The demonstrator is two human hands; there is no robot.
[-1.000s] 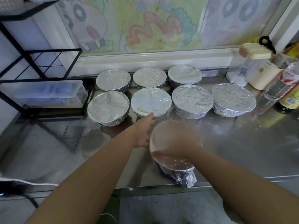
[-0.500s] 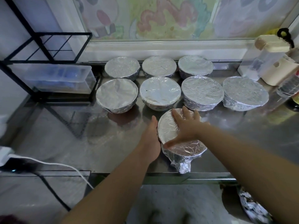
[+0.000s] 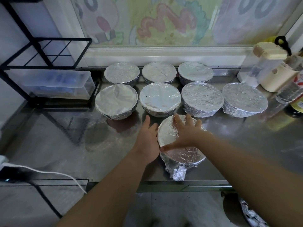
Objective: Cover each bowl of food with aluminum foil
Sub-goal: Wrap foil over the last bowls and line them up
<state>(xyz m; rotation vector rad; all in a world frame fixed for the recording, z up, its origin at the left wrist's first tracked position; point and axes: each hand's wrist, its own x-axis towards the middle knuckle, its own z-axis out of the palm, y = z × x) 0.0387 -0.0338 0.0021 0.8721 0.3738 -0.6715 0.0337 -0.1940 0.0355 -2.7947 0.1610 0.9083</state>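
Pressing my right grip (image 3: 185,134) flat on the foil top of the near bowl (image 3: 183,155), fingers straight and spread, I hold nothing in it; the palm sits there, I judge, to pin the sheet taut over the rim; my left grip (image 3: 148,138) lies with straight fingers against the bowl's left side, touching the foil wall, apart and not clamped, likely to steady the bowl and smooth the skirt down; this bowl stands near the front edge of the table (image 3: 246,145), roughly midway along it, just in front of the others; a crumpled tail of foil (image 3: 177,173) sticks out loose at its front, close to that edge, so I judge this wrap unfinished and the tail in want of tucking under; behind it stand seven covered bowls, four in the nearer row (image 3: 202,99) and three in the back row (image 3: 159,72) by the rear edge, packed close, perhaps to leave working room in front; each is sealed over, so what food lies inside I cannot tell; toward the right rear corner stands a tall container (image 3: 262,66) with a cream lid; at the left edge a black wire rack (image 3: 41,69) holds a clear plastic box (image 3: 54,84) with something blue, too blurred to name.
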